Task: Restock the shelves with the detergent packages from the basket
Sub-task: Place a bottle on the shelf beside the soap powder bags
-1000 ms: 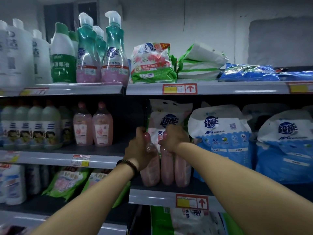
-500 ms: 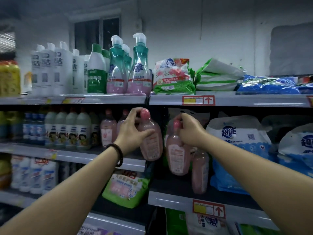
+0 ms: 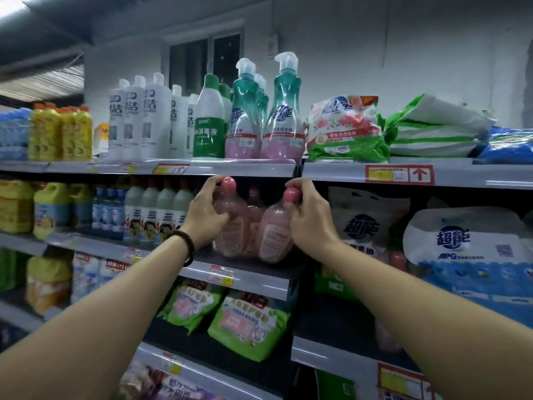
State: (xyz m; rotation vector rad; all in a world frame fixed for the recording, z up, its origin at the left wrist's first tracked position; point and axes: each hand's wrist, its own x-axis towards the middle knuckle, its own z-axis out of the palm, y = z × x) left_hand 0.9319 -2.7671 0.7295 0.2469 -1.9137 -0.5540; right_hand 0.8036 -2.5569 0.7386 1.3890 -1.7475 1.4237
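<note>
While the left hand (image 3: 206,215) grips one upright pink bottle (image 3: 235,226) and the right hand (image 3: 310,219) pinches the cap (image 3: 291,194) of a second bottle (image 3: 274,232), both stand side by side at the shelf (image 3: 253,274) front.

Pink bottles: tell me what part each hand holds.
Left hand grips the left pink bottle around its neck; right hand grips the right pink bottle at its cap.

The left-hand bottle (image 3: 236,232) and right-hand bottle (image 3: 272,235) are translucent pink with glossy pink caps and pale labels. The pump bottles (image 3: 284,122) fade from teal to pink, the tall bottles (image 3: 153,119) beside them are white with dark lettering, and the jugs (image 3: 60,134) are yellow. Detergent bags (image 3: 467,255) are white over blue, pouches (image 3: 248,324) green with pink panels, the bracelet (image 3: 186,243) black.
</note>
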